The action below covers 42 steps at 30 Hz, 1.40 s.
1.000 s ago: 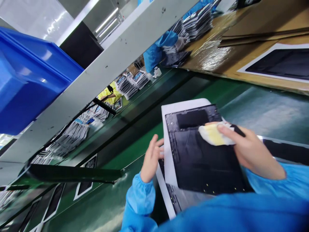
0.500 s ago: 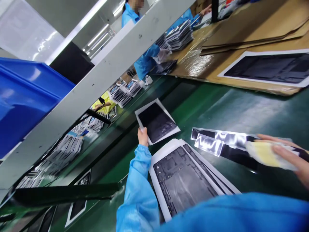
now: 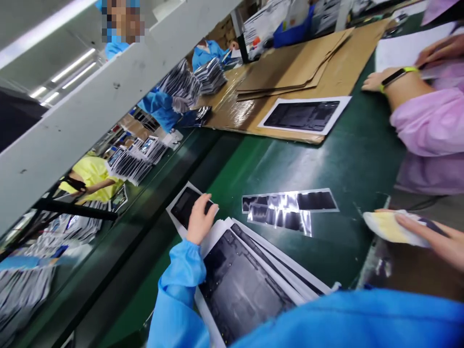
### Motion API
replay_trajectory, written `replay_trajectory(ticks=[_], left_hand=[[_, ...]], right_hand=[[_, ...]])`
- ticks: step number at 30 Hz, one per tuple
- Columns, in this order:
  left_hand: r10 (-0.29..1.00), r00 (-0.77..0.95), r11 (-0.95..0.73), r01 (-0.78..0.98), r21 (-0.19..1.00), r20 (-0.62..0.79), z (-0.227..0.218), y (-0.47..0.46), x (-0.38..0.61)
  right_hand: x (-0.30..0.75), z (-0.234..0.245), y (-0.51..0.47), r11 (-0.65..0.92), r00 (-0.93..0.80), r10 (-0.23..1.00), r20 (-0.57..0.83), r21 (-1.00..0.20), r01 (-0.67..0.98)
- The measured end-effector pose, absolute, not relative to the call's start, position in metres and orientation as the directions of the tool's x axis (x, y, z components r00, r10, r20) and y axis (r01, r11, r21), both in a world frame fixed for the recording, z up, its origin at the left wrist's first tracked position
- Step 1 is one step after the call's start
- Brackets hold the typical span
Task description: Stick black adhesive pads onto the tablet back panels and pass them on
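Black against its white sheet (image 3: 173, 210), the single panel (image 3: 184, 202) is lying on the green surface (image 3: 226, 176), just beyond the upper end of your stack of panels (image 3: 250, 285). Your left hand (image 3: 198, 220) is reaching over its near side, while your right hand (image 3: 442, 244) is hanging well apart, far off to the right past the film strips (image 3: 317, 200). Going by the part that is showing, the panel's long axis seems to be running from upper left to lower right, toward your left wrist, roughly along the lie of the stack. Your left fingers are bending loosely, slightly parted; whether they are gripping the sheet or only resting on it, the view is not telling. Your right thumb and fingers are holding a yellow-and-white pad (image 3: 389, 228), closed around its rear part.

Your left hand is covering the sheet's near end, and your blue clothing (image 3: 348, 316) is hiding the stack's lower end. The right edge of view is cutting off your right wrist. Blur is softening that hand, leaving the dark patch on it hard to identify.
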<state>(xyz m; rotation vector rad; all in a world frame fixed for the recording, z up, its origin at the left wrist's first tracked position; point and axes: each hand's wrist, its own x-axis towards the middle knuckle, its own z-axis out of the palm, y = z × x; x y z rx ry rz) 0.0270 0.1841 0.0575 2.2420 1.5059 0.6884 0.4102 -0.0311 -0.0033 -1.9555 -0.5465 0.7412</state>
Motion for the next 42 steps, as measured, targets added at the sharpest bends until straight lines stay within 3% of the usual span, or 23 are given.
replay_trajectory(ticks=[2, 4, 5, 7, 9, 11, 14, 20, 25, 29, 33, 38, 42], left_hand=[[0.831, 0.536, -0.531, 0.684, 0.5, 0.148, 0.059, 0.16, 0.077], [0.628, 0.778, -0.727, 0.595, 0.343, -0.02, 0.058, 0.134, 0.122], [0.573, 0.812, -0.77, 0.579, 0.269, -0.108, 0.058, 0.123, 0.141], [0.575, 0.776, -0.778, 0.617, 0.12, -0.259, 0.056, 0.107, 0.167], [0.617, 0.697, -0.746, 0.666, 0.013, -0.366, 0.053, 0.1, 0.179], [0.634, 0.644, -0.725, 0.688, -0.04, -0.428, 0.05, 0.097, 0.182], [0.644, 0.611, -0.71, 0.701, -0.063, -0.46, 0.047, 0.097, 0.18], [0.637, 0.638, -0.713, 0.701, -0.016, -0.433, 0.044, 0.094, 0.179], [0.629, 0.67, -0.71, 0.702, 0.06, -0.394, 0.046, 0.093, 0.187], [0.664, 0.661, -0.67, 0.734, 0.112, -0.35, 0.05, 0.089, 0.195], [0.734, 0.587, -0.552, 0.809, 0.203, -0.341, 0.059, 0.09, 0.195], [0.811, 0.483, -0.382, 0.865, 0.326, -0.33, 0.074, 0.102, 0.182], [0.823, 0.491, -0.36, 0.84, 0.407, -0.285, 0.087, 0.105, 0.163]], right_hand=[[0.407, 0.011, -0.027, -0.463, 0.691, 0.622, -0.367, -0.885, -0.053], [0.405, 0.02, -0.025, -0.473, 0.639, 0.64, -0.427, -0.874, -0.111], [0.403, 0.023, -0.026, -0.486, 0.619, 0.656, -0.431, -0.869, -0.091], [0.396, 0.024, -0.029, -0.483, 0.593, 0.719, -0.362, -0.874, 0.052], [0.383, 0.019, -0.033, -0.398, 0.512, 0.834, -0.204, -0.866, 0.303], [0.367, 0.009, -0.034, -0.225, 0.311, 0.948, -0.066, -0.829, 0.512], [0.345, -0.007, -0.027, -0.093, 0.08, 0.995, -0.055, -0.775, 0.625], [0.328, -0.012, 0.0, -0.031, -0.068, 0.993, -0.101, -0.752, 0.658], [0.323, -0.004, 0.02, 0.148, -0.283, 0.958, -0.044, -0.77, 0.621], [0.319, 0.006, 0.029, 0.158, -0.374, 0.921, -0.105, -0.778, 0.608], [0.323, 0.006, 0.028, 0.086, -0.318, 0.935, -0.158, -0.767, 0.636], [0.356, -0.006, 0.022, -0.055, -0.108, 0.98, -0.168, -0.748, 0.661], [0.386, -0.01, 0.023, -0.153, 0.039, 0.985, -0.169, -0.745, 0.649]])
